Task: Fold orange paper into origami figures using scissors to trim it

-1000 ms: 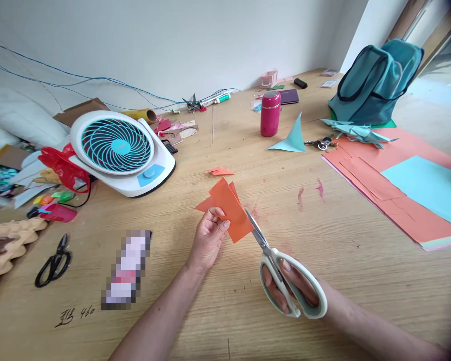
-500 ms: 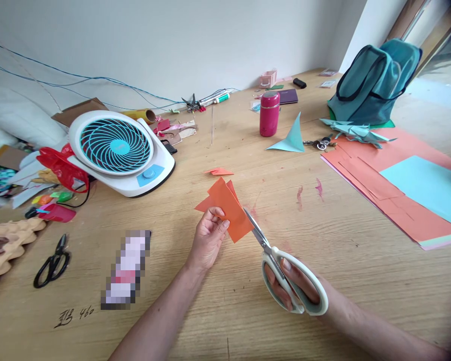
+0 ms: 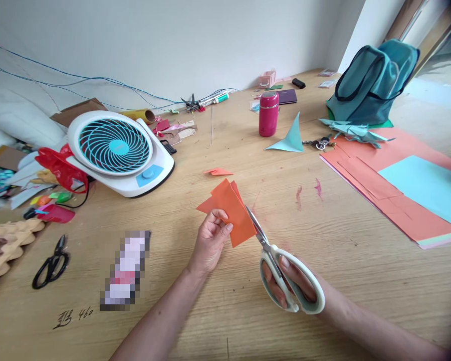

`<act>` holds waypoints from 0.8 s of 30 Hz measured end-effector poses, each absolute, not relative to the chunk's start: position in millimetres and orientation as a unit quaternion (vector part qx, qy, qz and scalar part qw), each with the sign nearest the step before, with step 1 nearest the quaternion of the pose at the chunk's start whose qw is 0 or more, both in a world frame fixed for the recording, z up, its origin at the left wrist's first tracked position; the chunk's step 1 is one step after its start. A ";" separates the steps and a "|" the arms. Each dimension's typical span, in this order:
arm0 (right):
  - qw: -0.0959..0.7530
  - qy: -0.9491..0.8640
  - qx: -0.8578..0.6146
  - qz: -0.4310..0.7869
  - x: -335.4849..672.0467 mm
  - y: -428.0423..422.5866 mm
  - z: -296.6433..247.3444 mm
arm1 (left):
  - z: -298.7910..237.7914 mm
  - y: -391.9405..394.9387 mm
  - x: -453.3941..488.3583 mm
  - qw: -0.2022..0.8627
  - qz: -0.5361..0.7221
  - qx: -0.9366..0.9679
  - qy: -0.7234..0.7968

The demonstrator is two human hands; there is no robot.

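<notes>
My left hand (image 3: 212, 238) pinches a folded piece of orange paper (image 3: 236, 213) between thumb and fingers, above the wooden table (image 3: 195, 321). Fingers of my right hand (image 3: 291, 281) pass through the white handles of a pair of scissors (image 3: 261, 233). The scissor blades lie along the paper's right edge, close together; whether they grip the paper I cannot tell. Just beyond the held paper, a small orange paper scrap (image 3: 218, 171) rests on the table.
Left stand a white fan (image 3: 115, 148) and black scissors (image 3: 51, 263), near a pixelated object (image 3: 124, 271). Farther back are a pink flask (image 3: 268, 114), folded blue paper (image 3: 290, 136) and keys (image 3: 322, 144). Orange sheets (image 3: 361, 175) lie at right, before a teal bag (image 3: 368, 85).
My left hand and the orange paper have shifted slightly right and down. The scissors have moved a little left, and their blades overlap the paper's edge a bit more.
</notes>
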State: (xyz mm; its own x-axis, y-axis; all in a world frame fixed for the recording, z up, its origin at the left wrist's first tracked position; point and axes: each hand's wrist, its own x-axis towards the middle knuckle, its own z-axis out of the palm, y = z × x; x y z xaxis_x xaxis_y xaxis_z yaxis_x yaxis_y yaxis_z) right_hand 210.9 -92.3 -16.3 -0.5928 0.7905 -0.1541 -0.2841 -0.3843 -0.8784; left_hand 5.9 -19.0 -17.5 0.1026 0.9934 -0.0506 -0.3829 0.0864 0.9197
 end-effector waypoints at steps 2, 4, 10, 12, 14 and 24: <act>0.350 -0.428 -0.281 0.784 210.7 -92.1 -15.8 | -16.6 -19.9 7.9 0.628 0.546 0.397 0.386; 0.359 -0.417 -0.273 0.789 210.1 -92.4 -15.9 | -16.0 -20.0 9.2 0.627 0.546 0.399 0.388; 0.375 -0.415 -0.266 0.785 209.5 -94.5 -20.4 | -16.3 -19.4 9.9 0.617 0.548 0.405 0.394; 0.375 -0.417 -0.268 0.783 210.8 -94.7 -20.3 | -17.4 -19.5 9.4 0.616 0.547 0.406 0.395; 0.377 -0.421 -0.270 0.780 212.6 -94.5 -18.4 | -18.7 -19.7 8.9 0.615 0.547 0.407 0.396; 0.368 -0.490 -0.330 0.718 220.1 -90.6 -9.6 | -21.3 -19.4 4.7 0.582 0.544 0.443 0.412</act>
State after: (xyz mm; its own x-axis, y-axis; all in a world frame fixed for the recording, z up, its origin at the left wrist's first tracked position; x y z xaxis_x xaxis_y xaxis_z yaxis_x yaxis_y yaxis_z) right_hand 220.1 -90.6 -9.6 -0.5104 0.8525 -0.1127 -0.2048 -0.2478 -0.9469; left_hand 4.7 -19.4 -21.3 0.0692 0.9976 0.0030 -0.2674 0.0157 0.9635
